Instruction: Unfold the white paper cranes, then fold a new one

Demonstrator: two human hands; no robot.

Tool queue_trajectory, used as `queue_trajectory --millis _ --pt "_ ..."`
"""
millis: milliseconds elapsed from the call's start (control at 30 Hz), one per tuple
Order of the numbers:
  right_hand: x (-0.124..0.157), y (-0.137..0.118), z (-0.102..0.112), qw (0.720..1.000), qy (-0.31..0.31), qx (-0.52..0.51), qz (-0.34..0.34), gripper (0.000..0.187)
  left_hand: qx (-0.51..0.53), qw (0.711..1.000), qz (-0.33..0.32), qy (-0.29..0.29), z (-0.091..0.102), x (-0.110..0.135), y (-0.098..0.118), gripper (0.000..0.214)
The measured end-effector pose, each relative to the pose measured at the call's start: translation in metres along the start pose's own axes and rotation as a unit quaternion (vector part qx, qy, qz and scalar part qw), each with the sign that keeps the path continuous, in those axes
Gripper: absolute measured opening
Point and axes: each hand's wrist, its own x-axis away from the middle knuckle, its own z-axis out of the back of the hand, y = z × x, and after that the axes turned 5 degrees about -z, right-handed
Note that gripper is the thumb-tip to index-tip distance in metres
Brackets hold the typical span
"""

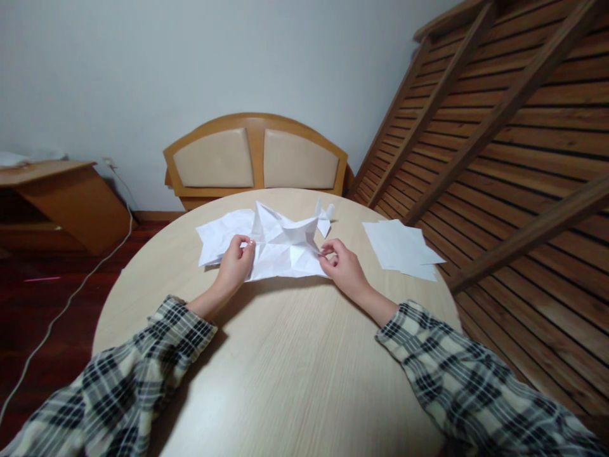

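Between my two hands is a white sheet of paper [285,244], creased all over, with its far side standing up in points. My left hand [236,259] pinches its left edge between thumb and fingers. At the right edge, my right hand [343,265] is closed on the paper in the same way. Close beyond my left hand lie other creased white sheets [223,231], partly covered by the one I hold. A small folded paper figure [324,220] rests just past the held sheet, on the right.
The round wooden table [285,368] carries a loose stack of flat white sheets [399,247] at its right. Behind it stands a padded wooden headboard [257,158]. A slatted wooden frame [514,127] leans at the right. A white cable [71,298] runs along the floor at left.
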Motion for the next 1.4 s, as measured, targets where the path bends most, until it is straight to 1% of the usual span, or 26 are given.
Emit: queue_trajectory --millis 33,100,167,233,367,500,633,700,767,867,967,1067,1133,1167,1233,1300,1333,1400 --pt "-0.001 0.001 0.000 1.000 0.004 0.004 0.005 0.017 0.003 1.000 0.003 0.001 0.000 0.000 0.000 0.014" --pt "-0.003 0.004 0.000 1.000 0.017 -0.009 0.005 0.021 0.006 1.000 0.006 0.001 0.001 -0.001 -0.001 0.015" --pt "-0.005 0.007 -0.001 0.998 0.025 -0.060 -0.017 0.027 0.008 1.000 0.005 0.003 0.001 -0.001 -0.001 0.015" --pt "-0.006 0.009 -0.002 0.991 0.019 -0.123 -0.053 0.031 0.011 1.000 0.010 0.002 0.001 -0.001 0.000 0.015" --pt "-0.008 0.008 -0.003 0.963 -0.005 -0.236 -0.127 0.037 0.008 1.000 0.009 0.003 0.001 -0.002 -0.001 0.014" --pt "-0.007 0.005 -0.003 0.934 -0.015 -0.317 -0.165 0.042 0.029 1.000 0.005 0.007 0.001 -0.002 -0.006 0.015" --pt "-0.007 0.005 -0.003 0.910 -0.021 -0.372 -0.182 0.046 0.033 0.999 0.007 0.020 0.000 -0.001 -0.007 0.016" --pt "-0.008 0.005 -0.004 0.897 -0.029 -0.400 -0.187 0.045 0.034 0.999 0.005 0.019 0.000 0.000 -0.007 0.016" --pt "-0.008 0.004 -0.005 0.889 -0.042 -0.414 -0.189 0.043 0.035 0.999 0.004 0.015 0.000 0.001 -0.006 0.016" --pt "-0.008 0.003 -0.005 0.890 -0.058 -0.413 -0.187 0.040 0.038 0.999 0.006 0.016 0.001 0.001 -0.005 0.015" --pt "-0.010 0.006 -0.002 0.898 -0.053 -0.401 -0.174 0.043 0.060 0.998 0.008 0.010 0.000 0.001 -0.003 0.012" --pt "-0.013 0.013 0.002 0.915 -0.024 -0.371 -0.158 0.044 0.119 0.993 0.015 -0.018 -0.002 0.003 0.001 0.014" --pt "-0.016 0.018 0.004 0.919 -0.010 -0.362 -0.155 0.043 0.165 0.984 0.026 -0.057 -0.004 0.006 0.005 0.021" --pt "-0.018 0.020 0.005 0.919 -0.006 -0.362 -0.156 0.043 0.190 0.977 0.036 -0.088 -0.005 0.008 0.007 0.025" --pt "-0.020 0.023 0.006 0.915 -0.004 -0.370 -0.162 0.042 0.257 0.950 0.075 -0.161 -0.005 0.013 0.010 0.035" --pt "-0.021 0.025 0.007 0.910 -0.008 -0.380 -0.166 0.042 0.302 0.921 0.112 -0.217 -0.004 0.017 0.012 0.037" --pt "-0.022 0.025 0.007 0.909 -0.012 -0.381 -0.168 0.042 0.307 0.915 0.122 -0.230 -0.004 0.018 0.012 0.034" --pt "-0.022 0.024 0.008 0.909 -0.016 -0.379 -0.172 0.041 0.294 0.919 0.124 -0.231 -0.004 0.019 0.010 0.028"
